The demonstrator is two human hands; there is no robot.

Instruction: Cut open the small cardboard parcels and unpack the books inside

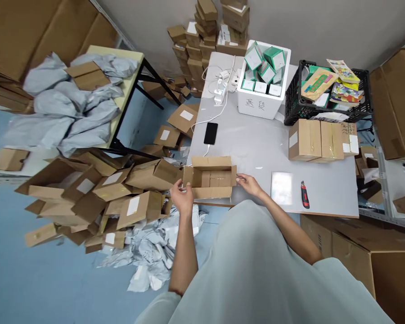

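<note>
An open brown cardboard box (210, 177) sits at the near left edge of the grey table (263, 148), its flaps spread out. My left hand (182, 196) curls round the box's left flap and near-left corner. My right hand (249, 183) pinches the right flap with its fingers. The box looks empty inside.
On the table lie a black phone (210, 133) on a white cable, a red utility knife (304, 194), a white sheet (281, 188), taped brown boxes (320, 140), a white foam bin (263, 80) of green boxes and a black crate (327, 92). Cardboard boxes (104, 193) and grey mailers litter the floor left.
</note>
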